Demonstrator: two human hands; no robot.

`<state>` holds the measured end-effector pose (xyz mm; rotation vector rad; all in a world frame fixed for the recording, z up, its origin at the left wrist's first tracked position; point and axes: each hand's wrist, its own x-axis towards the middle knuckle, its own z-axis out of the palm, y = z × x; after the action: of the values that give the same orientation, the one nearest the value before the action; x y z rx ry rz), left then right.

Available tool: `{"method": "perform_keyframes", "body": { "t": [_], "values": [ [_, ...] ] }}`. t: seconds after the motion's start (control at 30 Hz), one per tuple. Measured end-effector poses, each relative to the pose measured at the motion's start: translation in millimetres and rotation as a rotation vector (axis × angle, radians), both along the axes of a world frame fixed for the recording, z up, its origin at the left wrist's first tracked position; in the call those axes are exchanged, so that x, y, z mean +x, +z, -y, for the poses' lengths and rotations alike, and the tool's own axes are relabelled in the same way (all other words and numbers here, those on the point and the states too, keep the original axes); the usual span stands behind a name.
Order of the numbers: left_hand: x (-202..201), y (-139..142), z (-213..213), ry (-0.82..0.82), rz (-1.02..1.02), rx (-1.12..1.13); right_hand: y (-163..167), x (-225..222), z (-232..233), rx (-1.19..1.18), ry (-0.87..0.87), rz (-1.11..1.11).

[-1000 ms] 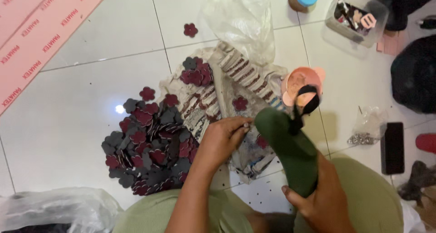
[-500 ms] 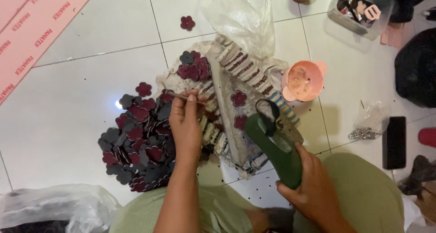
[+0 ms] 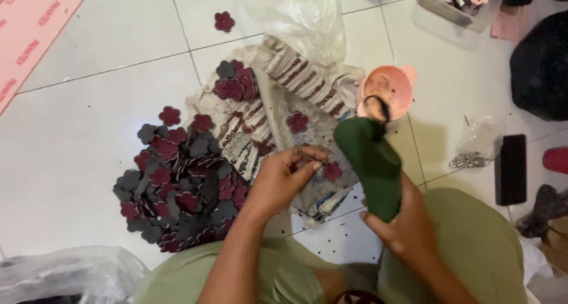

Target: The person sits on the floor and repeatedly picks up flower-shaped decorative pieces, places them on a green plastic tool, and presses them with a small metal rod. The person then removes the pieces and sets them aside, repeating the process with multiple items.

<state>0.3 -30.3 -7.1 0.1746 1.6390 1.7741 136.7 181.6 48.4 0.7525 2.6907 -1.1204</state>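
My left hand [image 3: 283, 177] had come back from the heap [image 3: 177, 179], fingers pinched on a small flower piece over the cloth [image 3: 278, 114]. My right hand [image 3: 408, 230] stayed clamped on the green tool [image 3: 370, 162], now swung closer.

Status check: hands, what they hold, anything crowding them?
Left hand pinching a small flat piece over the patterned cloth. Right hand gripping green punch tool. Flower cutout pile beside left hand; nothing blocking.
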Motion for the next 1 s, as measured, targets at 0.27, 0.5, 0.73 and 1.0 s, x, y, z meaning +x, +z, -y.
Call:
{"method": "perform_keyframes", "body": {
  "t": [0.27,0.5,0.73,1.0],
  "values": [
    [15.1,4.3,-21.8,-0.045,-0.067,-0.187,-18.9,8.6,-12.7,0.173,0.150,-0.086],
    [17.2,1.3,-26.9,0.000,-0.202,-0.199,-18.6,12.5,-22.2,0.134,0.098,0.037],
    [15.8,4.8,-29.9,-0.032,-0.172,-0.254,-18.0,10.5,-22.4,0.166,0.073,0.123],
    [16.8,11.2,-32.4,-0.048,-0.197,-0.279,-19.5,11.0,-22.3,0.176,0.096,0.062]
  ]
}}
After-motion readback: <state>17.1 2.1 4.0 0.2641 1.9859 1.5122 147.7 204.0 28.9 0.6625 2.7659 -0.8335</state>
